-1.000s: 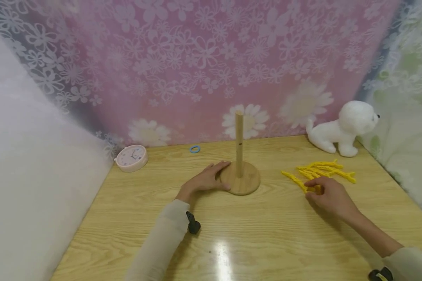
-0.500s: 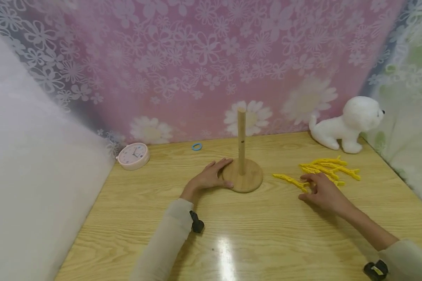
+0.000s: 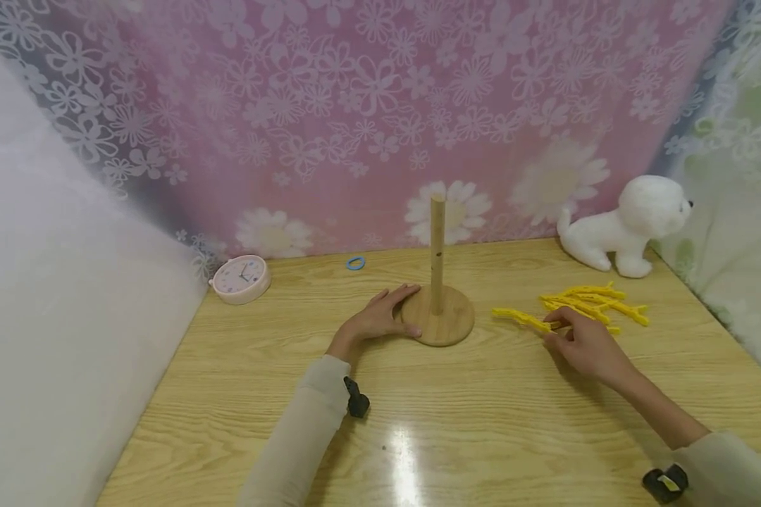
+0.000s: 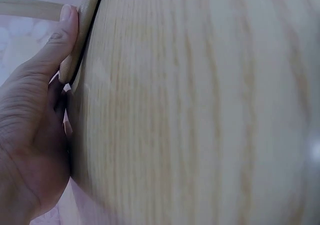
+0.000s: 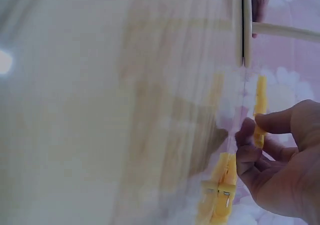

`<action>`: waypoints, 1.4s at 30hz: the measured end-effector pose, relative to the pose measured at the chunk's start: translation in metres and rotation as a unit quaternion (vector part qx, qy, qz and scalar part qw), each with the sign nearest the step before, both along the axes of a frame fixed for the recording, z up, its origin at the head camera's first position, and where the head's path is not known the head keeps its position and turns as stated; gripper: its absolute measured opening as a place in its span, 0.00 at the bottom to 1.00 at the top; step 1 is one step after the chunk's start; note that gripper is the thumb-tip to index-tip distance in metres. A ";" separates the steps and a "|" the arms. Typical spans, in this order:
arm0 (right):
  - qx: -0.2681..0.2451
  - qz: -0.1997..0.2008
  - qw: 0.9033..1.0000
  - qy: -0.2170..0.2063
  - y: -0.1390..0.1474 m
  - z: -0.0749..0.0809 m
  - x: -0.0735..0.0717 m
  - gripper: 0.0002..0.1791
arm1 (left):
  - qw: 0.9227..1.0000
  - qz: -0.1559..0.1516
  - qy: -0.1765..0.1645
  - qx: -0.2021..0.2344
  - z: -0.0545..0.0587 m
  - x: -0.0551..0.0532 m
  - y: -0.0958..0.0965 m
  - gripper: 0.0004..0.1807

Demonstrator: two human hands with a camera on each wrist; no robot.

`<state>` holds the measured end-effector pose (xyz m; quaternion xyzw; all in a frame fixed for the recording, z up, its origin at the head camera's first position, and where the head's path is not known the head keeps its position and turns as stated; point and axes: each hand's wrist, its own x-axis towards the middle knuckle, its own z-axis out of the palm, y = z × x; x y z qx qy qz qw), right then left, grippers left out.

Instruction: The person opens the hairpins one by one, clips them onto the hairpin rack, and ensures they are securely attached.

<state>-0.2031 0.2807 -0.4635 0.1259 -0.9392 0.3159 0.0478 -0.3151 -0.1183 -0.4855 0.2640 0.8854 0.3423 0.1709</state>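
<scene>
A round-based wooden stand [image 3: 447,329] with an upright post stands mid-table, dark holes showing in the post. My left hand [image 3: 374,318] holds the left rim of its base between spread thumb and fingers. In the left wrist view, the thumb lies on the base [image 4: 82,40] and the other fingers are mostly hidden. My right hand [image 3: 590,348] pinches one end of a yellow branch-shaped piece [image 3: 518,316], which points left toward the stand. In the right wrist view, thumb and fingertips meet on that yellow piece [image 5: 260,97].
Several more yellow branch-shaped pieces [image 3: 599,299] lie in a heap just behind the right hand. A white plush dog [image 3: 628,225] sits at the back right. At the back left are a pink clock [image 3: 241,279] and a blue ring [image 3: 355,263]. A flowered curtain [image 3: 330,127] hangs behind the table.
My right hand loosened around the yellow piece, then pinched it again at its near end; the piece has swung so its free end points further left. The left hand stays on the base.
</scene>
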 end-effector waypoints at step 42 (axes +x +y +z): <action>-0.120 -0.060 0.990 0.048 -0.083 0.018 -0.056 0.10 | 1.000 -0.010 0.002 -0.005 0.002 -0.002 -0.001 0.55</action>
